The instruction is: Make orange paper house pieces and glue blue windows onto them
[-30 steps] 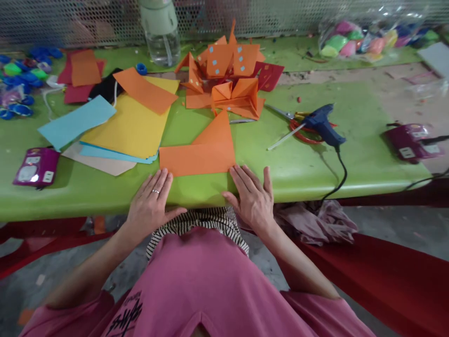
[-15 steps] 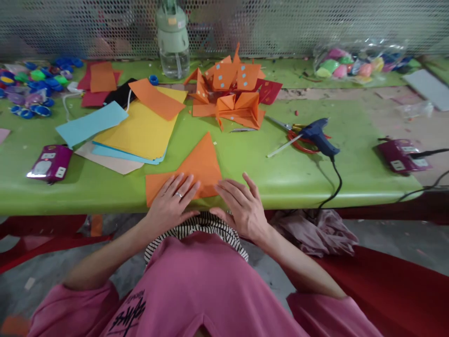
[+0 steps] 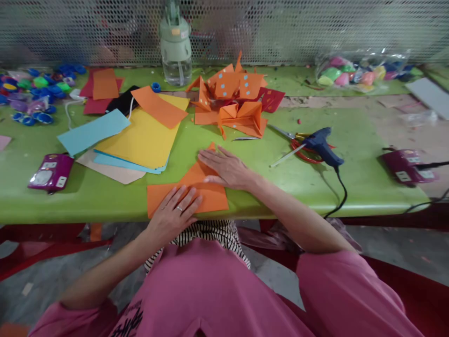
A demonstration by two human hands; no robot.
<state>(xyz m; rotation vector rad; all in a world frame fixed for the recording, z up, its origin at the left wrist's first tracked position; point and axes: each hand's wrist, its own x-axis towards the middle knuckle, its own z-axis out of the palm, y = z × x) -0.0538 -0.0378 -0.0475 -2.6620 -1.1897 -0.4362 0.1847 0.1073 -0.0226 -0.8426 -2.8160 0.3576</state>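
Note:
Near the table's front edge lies a folded sheet of orange paper point(image 3: 213, 199), with a straight band along the front and a pointed part rising behind it. My left hand point(image 3: 175, 208), a ring on one finger, lies flat on the left front of the paper with its fingers stretched out. My right hand point(image 3: 228, 168) rests palm down over the pointed part, fingers extended, hiding most of its right side. Neither hand grips anything. Behind the paper stand folded orange paper pieces point(image 3: 229, 86) with small pale squares on them.
Left of the paper is a stack of yellow sheets point(image 3: 140, 140) with a light blue strip point(image 3: 93, 131) on it. To the right lie a blue glue gun point(image 3: 322, 145) and scissors point(image 3: 301, 152). A water bottle point(image 3: 176, 51) stands behind. Purple power sockets point(image 3: 52, 172) sit left and right.
My right hand has moved from the paper's front right edge up and away from me onto the pointed part. My left hand has stayed flat on the paper. The view has shifted slightly.

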